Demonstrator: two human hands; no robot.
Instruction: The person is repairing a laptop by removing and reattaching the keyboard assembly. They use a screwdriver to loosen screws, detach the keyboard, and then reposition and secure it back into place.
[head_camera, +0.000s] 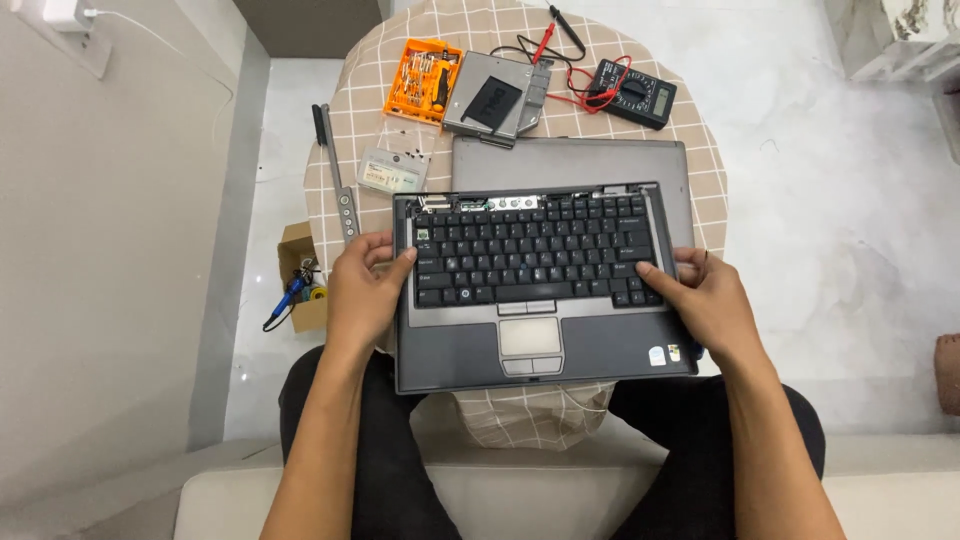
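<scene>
A grey laptop base (460, 350) with a black keyboard (535, 250) lies on a small round table covered by a checked cloth (690, 150), its front edge overhanging toward my lap. My left hand (362, 290) grips the base's left edge, thumb resting on the keyboard's left side. On the right edge sits my right hand (705, 295), with its thumb pressing the keyboard's lower right keys. The strip above the keyboard is off, showing metal parts. A grey lid panel (570, 162) lies flat behind the base.
At the table's back are an orange screwdriver kit (422, 80), a grey drive unit (495, 97), a black multimeter (632, 92) with red and black leads, and a small clear box (392, 170). A long trim strip (338, 180) hangs off the left edge. A cardboard box (300, 280) stands on the floor.
</scene>
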